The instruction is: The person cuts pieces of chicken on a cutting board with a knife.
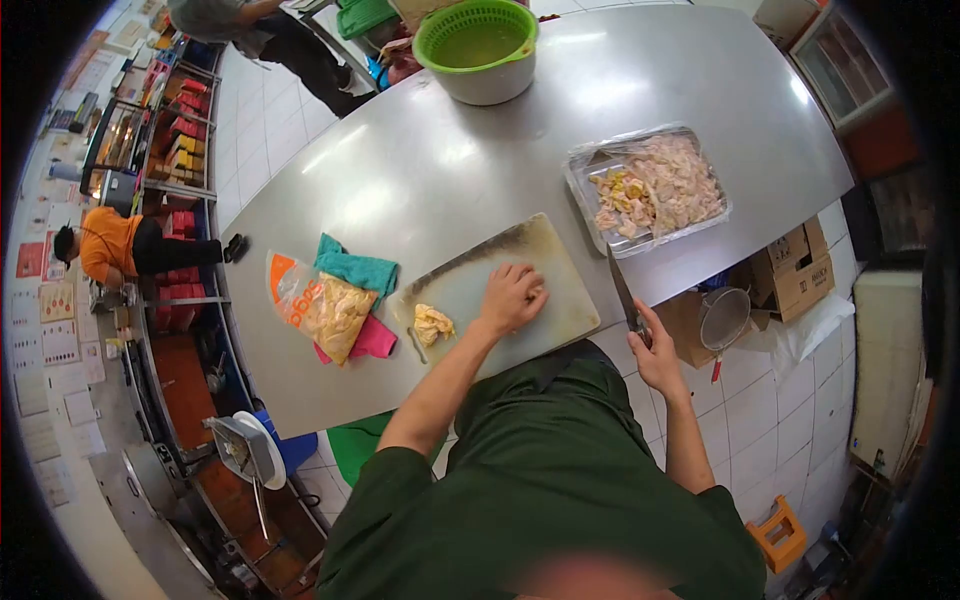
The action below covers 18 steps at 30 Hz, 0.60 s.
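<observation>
My left hand (514,298) rests over the right half of the cutting board (470,265), its fingers curled on a small pale piece mostly hidden beneath them. My right hand (655,350) grips the handle of a knife (622,290), whose blade points away from me past the board's right edge. A yellowish piece of meat (431,324) lies at the board's left end. Beyond the knife tip is a metal tray (583,190) lined with clear plastic, holding many pieces of raw meat (668,185).
Left of the board lie a plastic bag of yellowish food (335,318), a teal cloth (355,268) and a pink cloth (375,338). A green basket in a bowl (490,85) stands at the far edge. Two people (110,245) are beyond the table.
</observation>
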### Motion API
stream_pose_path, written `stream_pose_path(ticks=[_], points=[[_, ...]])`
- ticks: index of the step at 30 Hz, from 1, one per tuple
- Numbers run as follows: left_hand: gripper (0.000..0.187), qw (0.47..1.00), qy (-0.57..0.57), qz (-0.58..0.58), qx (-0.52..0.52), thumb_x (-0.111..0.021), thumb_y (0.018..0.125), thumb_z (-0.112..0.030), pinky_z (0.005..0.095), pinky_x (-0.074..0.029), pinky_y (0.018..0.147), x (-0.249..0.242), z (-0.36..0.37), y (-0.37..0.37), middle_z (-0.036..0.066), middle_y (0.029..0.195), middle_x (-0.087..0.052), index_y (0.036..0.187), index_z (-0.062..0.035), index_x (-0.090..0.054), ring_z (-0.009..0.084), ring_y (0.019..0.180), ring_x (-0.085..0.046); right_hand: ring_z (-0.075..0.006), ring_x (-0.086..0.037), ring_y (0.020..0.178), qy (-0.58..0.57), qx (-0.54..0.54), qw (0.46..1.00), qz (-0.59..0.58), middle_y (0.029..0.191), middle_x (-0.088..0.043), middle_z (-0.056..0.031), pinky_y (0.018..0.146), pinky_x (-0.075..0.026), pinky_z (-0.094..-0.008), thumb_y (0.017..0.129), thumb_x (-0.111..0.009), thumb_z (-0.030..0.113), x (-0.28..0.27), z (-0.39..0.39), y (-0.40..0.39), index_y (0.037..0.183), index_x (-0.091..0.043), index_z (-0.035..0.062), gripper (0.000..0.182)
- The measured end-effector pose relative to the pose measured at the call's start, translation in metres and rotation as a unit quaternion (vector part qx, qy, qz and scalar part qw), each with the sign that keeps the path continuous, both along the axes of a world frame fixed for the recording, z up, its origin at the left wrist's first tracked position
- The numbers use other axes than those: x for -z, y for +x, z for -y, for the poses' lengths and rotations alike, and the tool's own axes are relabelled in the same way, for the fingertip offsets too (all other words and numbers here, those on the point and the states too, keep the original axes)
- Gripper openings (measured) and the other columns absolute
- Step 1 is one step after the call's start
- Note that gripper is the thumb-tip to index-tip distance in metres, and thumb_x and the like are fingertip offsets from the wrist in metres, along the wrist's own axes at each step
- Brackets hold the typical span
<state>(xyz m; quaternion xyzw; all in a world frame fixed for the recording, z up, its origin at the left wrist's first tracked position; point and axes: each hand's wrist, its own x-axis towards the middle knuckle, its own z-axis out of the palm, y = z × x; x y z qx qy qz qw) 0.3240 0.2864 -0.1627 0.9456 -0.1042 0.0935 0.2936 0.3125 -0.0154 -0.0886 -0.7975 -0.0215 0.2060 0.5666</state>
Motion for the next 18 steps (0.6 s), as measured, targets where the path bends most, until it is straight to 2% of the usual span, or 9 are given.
stream_pose_path(ticks=[3, 7, 10, 12, 13, 14, 15, 17, 18], points=[[0.03, 0.998, 0.045, 0.007, 0.048, -0.073, 0.075, -0.036, 0.0431, -0.04, 0.082, -0.024, -0.011, -0.037, 0.005, 0.1, -0.058, 0.093, -0.0134, -0.063, 0.0263, 0.093, -0.053, -0.0097, -0.053, 0.087, 0.027, 0.027, 0.999, -0.025, 0.122, -0.06, -0.01, 0.081, -0.044, -0.0242, 0.089, -0.056, 0.004, -0.001, 0.014, -0.001, 0.143, -0.042, 0.0112, 0.056], [0.025, 0.986, 0.115, 0.039, 0.115, -0.074, 0.076, -0.032, 0.039, -0.043, 0.071, 0.005, -0.024, -0.058, 0.002, 0.083, -0.057, 0.086, -0.014, -0.061, 0.0238, 0.079, -0.054, -0.0087, -0.049, 0.076, 0.005, 0.041, 0.997, -0.061, 0.119, -0.06, -0.0068, 0.074, -0.044, -0.0239, 0.088, -0.056, 0.003, -0.004, 0.032, 0.008, 0.143, -0.042, 0.0104, 0.057], [0.023, 0.99, 0.066, 0.029, 0.124, -0.075, 0.078, -0.028, 0.0347, -0.043, 0.056, 0.008, -0.018, -0.043, 0.002, 0.071, -0.056, 0.079, -0.0136, -0.057, 0.023, 0.06, -0.052, -0.008, -0.043, 0.07, 0.02, 0.034, 0.998, -0.052, 0.115, -0.06, -0.0056, 0.069, -0.043, -0.0236, 0.087, -0.057, 0.003, -0.003, 0.044, 0.016, 0.143, -0.042, 0.0102, 0.058], [0.023, 0.998, -0.037, 0.053, 0.006, -0.074, 0.083, -0.024, 0.0306, -0.04, 0.044, 0.002, -0.01, -0.022, 0.001, 0.066, -0.054, 0.078, -0.0126, -0.055, 0.0181, 0.048, -0.047, -0.0084, -0.045, 0.072, 0.024, 0.04, 0.998, -0.032, 0.113, -0.061, -0.0061, 0.07, -0.043, -0.0239, 0.087, -0.057, 0.004, -0.005, 0.051, 0.023, 0.143, -0.042, 0.0101, 0.058], [0.023, 0.998, -0.033, 0.051, 0.015, -0.074, 0.083, -0.024, 0.0306, -0.04, 0.044, -0.001, -0.003, -0.014, 0.001, 0.066, -0.054, 0.078, -0.0126, -0.055, 0.0181, 0.048, -0.047, -0.0084, -0.045, 0.072, 0.028, 0.049, 0.998, -0.033, 0.113, -0.061, -0.0061, 0.07, -0.043, -0.0239, 0.087, -0.057, 0.004, -0.004, 0.056, 0.026, 0.143, -0.042, 0.0101, 0.058], [0.022, 0.96, -0.248, 0.006, -0.131, -0.071, 0.086, -0.024, 0.0293, -0.04, 0.044, -0.009, 0.01, -0.003, 0.001, 0.067, -0.054, 0.081, -0.0117, -0.054, 0.0155, 0.047, -0.047, -0.0083, -0.045, 0.073, 0.015, 0.051, 0.999, -0.002, 0.113, -0.061, -0.0063, 0.071, -0.043, -0.024, 0.087, -0.057, 0.004, -0.002, 0.064, 0.029, 0.143, -0.042, 0.0105, 0.058], [0.021, 0.853, -0.444, -0.045, -0.269, -0.069, 0.09, -0.024, 0.0281, -0.041, 0.043, -0.022, 0.019, 0.009, 0.001, 0.068, -0.054, 0.084, -0.0109, -0.053, 0.0128, 0.047, -0.047, -0.0083, -0.045, 0.073, 0.001, 0.056, 0.998, 0.027, 0.113, -0.061, -0.0064, 0.071, -0.043, -0.0241, 0.087, -0.057, 0.004, -0.002, 0.069, 0.03, 0.142, -0.042, 0.0108, 0.058], [0.019, 0.748, -0.616, 0.055, -0.242, -0.064, 0.093, -0.02, 0.024, -0.043, 0.047, -0.093, 0.048, 0.048, 0.0, 0.069, -0.053, 0.088, -0.0082, -0.051, 0.0084, 0.053, -0.049, -0.0094, -0.047, 0.077, 0.01, 0.079, 0.997, -0.023, 0.117, -0.06, -0.0073, 0.074, -0.044, -0.0249, 0.087, -0.058, 0.003, -0.013, 0.077, 0.032, 0.143, -0.042, 0.0101, 0.059], [0.018, 0.731, -0.642, 0.091, -0.211, -0.063, 0.093, -0.018, 0.0241, -0.044, 0.05, -0.118, 0.059, 0.065, 0.001, 0.068, -0.053, 0.089, -0.0074, -0.05, 0.0086, 0.055, -0.05, -0.0066, -0.041, 0.071, 0.037, 0.096, 0.995, -0.011, 0.104, -0.055, -0.0014, 0.066, -0.038, -0.0226, 0.087, -0.057, 0.001, -0.008, 0.082, 0.03, 0.144, -0.039, 0.0098, 0.061]])
